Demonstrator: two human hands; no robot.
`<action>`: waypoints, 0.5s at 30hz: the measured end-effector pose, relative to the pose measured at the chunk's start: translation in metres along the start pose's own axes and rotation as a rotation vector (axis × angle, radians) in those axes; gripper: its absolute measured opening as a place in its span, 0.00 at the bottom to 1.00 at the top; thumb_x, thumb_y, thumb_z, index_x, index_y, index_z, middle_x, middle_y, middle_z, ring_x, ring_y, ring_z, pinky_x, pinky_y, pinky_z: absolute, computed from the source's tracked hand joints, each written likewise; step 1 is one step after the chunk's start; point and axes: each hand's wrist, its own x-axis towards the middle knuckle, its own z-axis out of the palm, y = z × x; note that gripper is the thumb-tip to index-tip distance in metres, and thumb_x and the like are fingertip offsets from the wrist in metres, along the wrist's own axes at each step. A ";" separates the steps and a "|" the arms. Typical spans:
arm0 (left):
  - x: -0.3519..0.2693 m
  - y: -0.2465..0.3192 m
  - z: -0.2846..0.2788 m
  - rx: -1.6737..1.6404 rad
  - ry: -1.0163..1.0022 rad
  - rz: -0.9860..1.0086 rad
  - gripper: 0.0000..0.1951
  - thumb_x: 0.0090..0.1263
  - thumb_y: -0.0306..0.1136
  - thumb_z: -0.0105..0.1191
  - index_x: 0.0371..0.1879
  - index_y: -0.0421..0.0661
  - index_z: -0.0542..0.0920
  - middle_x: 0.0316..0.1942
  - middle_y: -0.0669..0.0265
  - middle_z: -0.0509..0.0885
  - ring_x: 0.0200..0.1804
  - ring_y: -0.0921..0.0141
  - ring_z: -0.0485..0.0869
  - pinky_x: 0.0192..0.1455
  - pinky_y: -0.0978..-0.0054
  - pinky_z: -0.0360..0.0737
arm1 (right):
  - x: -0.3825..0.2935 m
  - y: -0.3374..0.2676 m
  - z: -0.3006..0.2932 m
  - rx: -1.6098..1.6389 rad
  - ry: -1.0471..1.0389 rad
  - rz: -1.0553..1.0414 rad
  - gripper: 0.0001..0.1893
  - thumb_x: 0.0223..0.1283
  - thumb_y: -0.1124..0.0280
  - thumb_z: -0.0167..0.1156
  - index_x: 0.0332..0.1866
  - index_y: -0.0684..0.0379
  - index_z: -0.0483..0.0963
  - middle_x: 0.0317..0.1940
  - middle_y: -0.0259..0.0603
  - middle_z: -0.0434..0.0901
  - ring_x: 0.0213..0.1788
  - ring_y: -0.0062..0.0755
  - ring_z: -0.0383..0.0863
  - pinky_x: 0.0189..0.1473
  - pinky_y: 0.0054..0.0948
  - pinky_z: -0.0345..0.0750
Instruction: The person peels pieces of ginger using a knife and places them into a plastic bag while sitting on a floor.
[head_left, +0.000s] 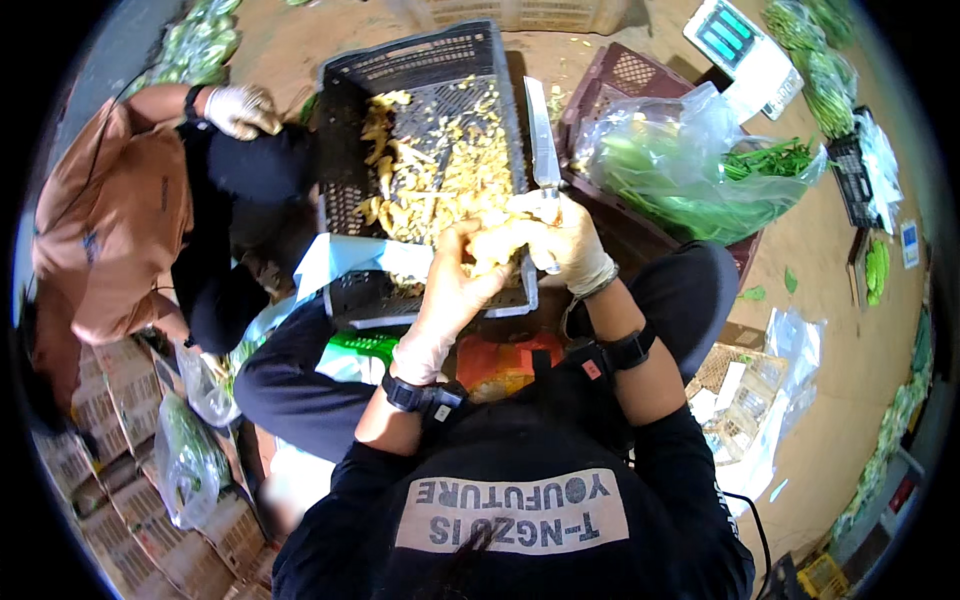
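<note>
My left hand (463, 289), in a thin whitish glove, holds a pale yellow piece of ginger root (496, 244) over the near part of a black plastic crate (529, 292). Gloved too, my right hand (574, 244) touches the root's right side and grips a knife (541, 135), its blade pointing away from me. Inside the crate lie many yellowish scraps and peelings (476, 154), with some longer root pieces along the left. A light blue sheet (367, 259) hangs across the crate's near left part.
Another person (120, 225) sits at the left, one gloved hand near the crate. At the right, a plastic bag of green vegetables (660, 165) rests on a maroon crate (592, 82), with a digital scale (746, 56) behind. A red-orange bag (510, 356) lies between my legs.
</note>
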 end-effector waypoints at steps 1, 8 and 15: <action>-0.010 0.005 -0.008 -0.070 -0.131 -0.111 0.26 0.52 0.31 0.59 0.50 0.40 0.67 0.44 0.64 0.75 0.44 0.74 0.73 0.47 0.78 0.70 | -0.005 -0.002 0.006 0.247 -0.037 0.100 0.10 0.52 0.76 0.55 0.41 0.67 0.72 0.28 0.36 0.79 0.18 0.12 0.69 0.19 0.12 0.64; -0.038 -0.028 -0.044 -0.222 -0.012 -0.384 0.21 0.53 0.31 0.60 0.46 0.37 0.73 0.34 0.65 0.80 0.35 0.76 0.77 0.40 0.81 0.73 | -0.026 0.011 0.043 -0.759 0.071 -0.016 0.07 0.52 0.66 0.56 0.33 0.58 0.73 0.21 0.41 0.76 0.18 0.39 0.75 0.22 0.31 0.73; -0.040 0.004 -0.050 -0.068 -0.012 -0.410 0.13 0.54 0.32 0.58 0.37 0.40 0.77 0.24 0.74 0.77 0.22 0.82 0.70 0.24 0.86 0.65 | -0.042 0.009 0.055 -1.061 -0.143 -0.235 0.03 0.52 0.68 0.50 0.28 0.54 0.70 0.17 0.38 0.72 0.19 0.35 0.75 0.23 0.30 0.73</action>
